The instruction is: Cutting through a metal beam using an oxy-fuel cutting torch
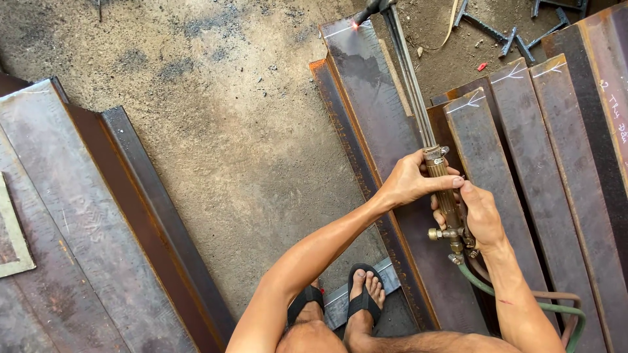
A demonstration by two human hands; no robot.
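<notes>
We've got both hands, left (pixel 411 183) and right (pixel 481 216), clenched on the brass torch (pixel 447 196), steadying its tip (pixel 356 24) at the beam's (pixel 373 85) far chalked end.

We see a brass-handled cutting torch (pixel 446 196) with long steel tubes running from right of centre up to the top of the frame, its tip glowing at a chalk line on the end of a rusty steel beam (pixel 373 85).
</notes>
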